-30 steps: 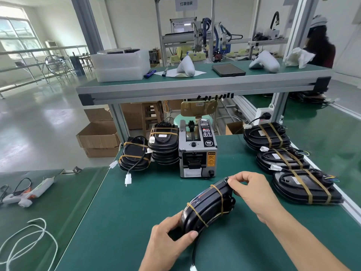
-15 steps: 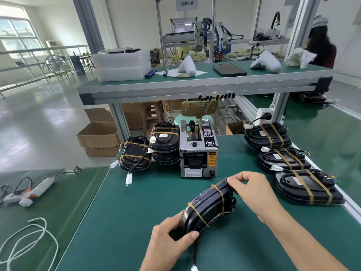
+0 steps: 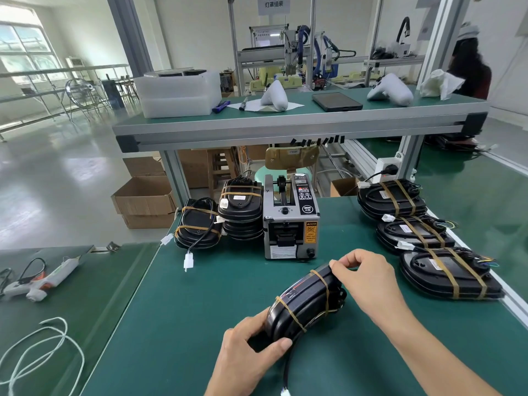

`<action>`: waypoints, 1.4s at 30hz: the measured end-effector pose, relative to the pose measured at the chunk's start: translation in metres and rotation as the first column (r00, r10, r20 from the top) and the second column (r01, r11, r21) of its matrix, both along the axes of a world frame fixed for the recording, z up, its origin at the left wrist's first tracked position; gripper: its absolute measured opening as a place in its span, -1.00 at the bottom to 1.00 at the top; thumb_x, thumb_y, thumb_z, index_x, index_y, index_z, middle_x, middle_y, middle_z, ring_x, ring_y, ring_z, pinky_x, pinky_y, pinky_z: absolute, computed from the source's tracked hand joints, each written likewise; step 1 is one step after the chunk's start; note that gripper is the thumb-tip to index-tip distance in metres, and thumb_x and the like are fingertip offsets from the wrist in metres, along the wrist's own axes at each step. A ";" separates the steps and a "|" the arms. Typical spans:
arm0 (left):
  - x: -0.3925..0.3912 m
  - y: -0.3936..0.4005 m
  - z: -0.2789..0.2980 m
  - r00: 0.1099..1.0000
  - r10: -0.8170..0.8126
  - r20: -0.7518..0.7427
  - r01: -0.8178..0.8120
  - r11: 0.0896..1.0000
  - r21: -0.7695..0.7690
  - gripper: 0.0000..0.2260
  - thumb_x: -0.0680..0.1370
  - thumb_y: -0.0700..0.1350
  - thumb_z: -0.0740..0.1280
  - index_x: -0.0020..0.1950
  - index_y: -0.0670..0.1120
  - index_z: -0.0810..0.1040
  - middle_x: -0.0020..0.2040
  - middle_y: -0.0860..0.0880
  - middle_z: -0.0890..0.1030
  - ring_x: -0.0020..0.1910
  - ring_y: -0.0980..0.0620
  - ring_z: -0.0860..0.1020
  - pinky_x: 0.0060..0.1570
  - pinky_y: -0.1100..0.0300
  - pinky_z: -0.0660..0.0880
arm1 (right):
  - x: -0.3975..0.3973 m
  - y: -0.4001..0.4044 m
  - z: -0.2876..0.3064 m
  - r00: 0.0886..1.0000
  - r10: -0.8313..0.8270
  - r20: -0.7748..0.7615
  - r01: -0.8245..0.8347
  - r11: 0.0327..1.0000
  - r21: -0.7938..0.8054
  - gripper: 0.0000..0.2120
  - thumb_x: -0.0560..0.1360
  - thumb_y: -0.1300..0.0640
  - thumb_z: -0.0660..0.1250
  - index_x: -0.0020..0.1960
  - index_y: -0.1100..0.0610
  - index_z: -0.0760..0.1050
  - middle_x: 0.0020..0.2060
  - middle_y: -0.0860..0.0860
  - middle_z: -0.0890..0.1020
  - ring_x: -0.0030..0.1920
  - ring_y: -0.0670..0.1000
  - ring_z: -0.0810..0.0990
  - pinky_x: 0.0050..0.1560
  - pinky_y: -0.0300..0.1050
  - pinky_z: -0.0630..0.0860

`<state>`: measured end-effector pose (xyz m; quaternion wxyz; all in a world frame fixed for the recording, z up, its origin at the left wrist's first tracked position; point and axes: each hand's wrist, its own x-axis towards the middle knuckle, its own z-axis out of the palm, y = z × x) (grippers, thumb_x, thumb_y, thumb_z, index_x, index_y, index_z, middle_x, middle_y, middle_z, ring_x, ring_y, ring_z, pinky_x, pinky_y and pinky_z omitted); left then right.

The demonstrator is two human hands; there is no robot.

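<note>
Head view: black housing (image 3: 303,301) (tilted) clasped between left hand (image 3: 248,358) and right hand (image 3: 371,278) fingers (image 3: 351,257).

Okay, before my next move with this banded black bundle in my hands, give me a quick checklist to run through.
1. Left hand grips the near end of the bundle: ok.
2. Right hand pinches its far end beside the far band: ok.
3. Far band and near band both wrap the bundle: ok.
4. Bundle's underside rests on the mat: cannot tell.
5. Cable trails off the near table edge, may snag: not ok.
6. Tape dispenser stands apart from the bundle: ok.
</note>
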<state>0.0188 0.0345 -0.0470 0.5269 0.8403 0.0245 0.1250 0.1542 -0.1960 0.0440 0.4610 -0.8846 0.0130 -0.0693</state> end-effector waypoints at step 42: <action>0.000 -0.003 0.005 1.000 -0.005 0.012 0.004 0.998 0.060 -0.62 0.33 0.32 0.53 0.11 0.58 0.57 0.02 0.27 0.68 0.06 0.14 0.67 0.05 0.29 0.52 | -0.002 0.008 -0.011 0.934 0.354 -0.052 -0.322 0.895 0.309 -0.79 0.67 -0.12 0.28 -0.06 -0.11 0.62 -0.20 -0.11 0.70 -0.16 -0.09 0.62 0.00 -0.12 0.51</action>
